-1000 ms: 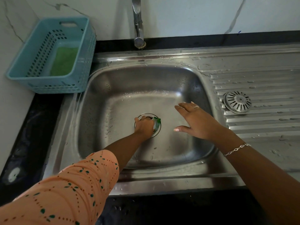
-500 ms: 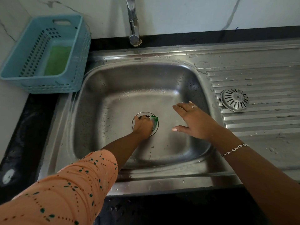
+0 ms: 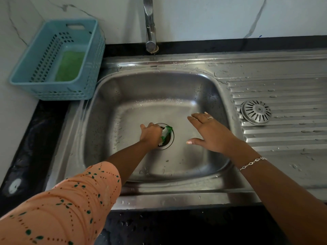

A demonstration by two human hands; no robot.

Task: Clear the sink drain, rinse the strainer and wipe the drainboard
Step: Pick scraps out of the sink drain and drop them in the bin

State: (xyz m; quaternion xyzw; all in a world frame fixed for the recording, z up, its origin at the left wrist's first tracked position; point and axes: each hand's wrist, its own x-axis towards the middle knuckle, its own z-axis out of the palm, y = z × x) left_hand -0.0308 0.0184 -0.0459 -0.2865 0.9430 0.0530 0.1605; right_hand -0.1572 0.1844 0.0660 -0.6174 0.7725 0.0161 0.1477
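Three steps make up the task; the first, clearing the drain (image 3: 171, 141), is in hand. At frame centre your left hand (image 3: 150, 134) curls over the drain opening and grips a green-and-white scrap (image 3: 166, 133). Your right hand (image 3: 210, 133) hovers just right of it, fingers spread, holding nothing. The strainer (image 3: 256, 112) lies at right on the ribbed drainboard (image 3: 286, 138). Next, lift the scrap clear without shedding pieces into the opening, then carry the strainer under the tap (image 3: 150, 32)

Dim, soft daylight; pale glare on the wet steel sink (image 3: 159, 106); wide-angle bending at edges.
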